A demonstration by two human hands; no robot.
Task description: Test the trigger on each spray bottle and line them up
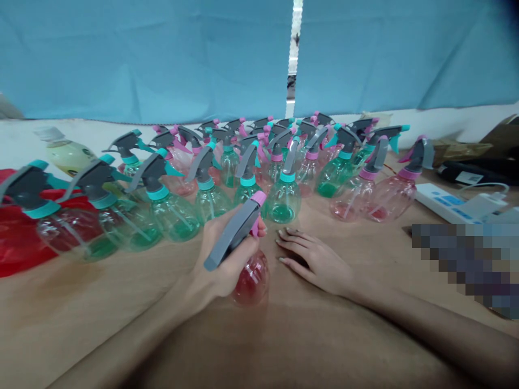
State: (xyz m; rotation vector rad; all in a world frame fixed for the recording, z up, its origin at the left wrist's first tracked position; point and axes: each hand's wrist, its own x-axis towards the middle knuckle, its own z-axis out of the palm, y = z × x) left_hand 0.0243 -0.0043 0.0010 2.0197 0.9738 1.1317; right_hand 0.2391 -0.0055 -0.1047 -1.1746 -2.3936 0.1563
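"While the left hand has hold of the pink-tipped spray bottle, what step would you call this?"

"Handling a single bottle, I'd say. It's at the middle of the worktop, nearer the person than the green bottles, its base on the surface or just above it; I can't tell which."

"And the next move?"

"It calls for a steady grip, in my judgement: other bottles are near, so any shift should be slow and careful."

"How are the hands set?"

"The left is wrapped around the neck, under the grey spray head. The right hand holds nothing: it seems to rest palm down beside the bottle, without touching it, fingers loosely spread and slightly bent."
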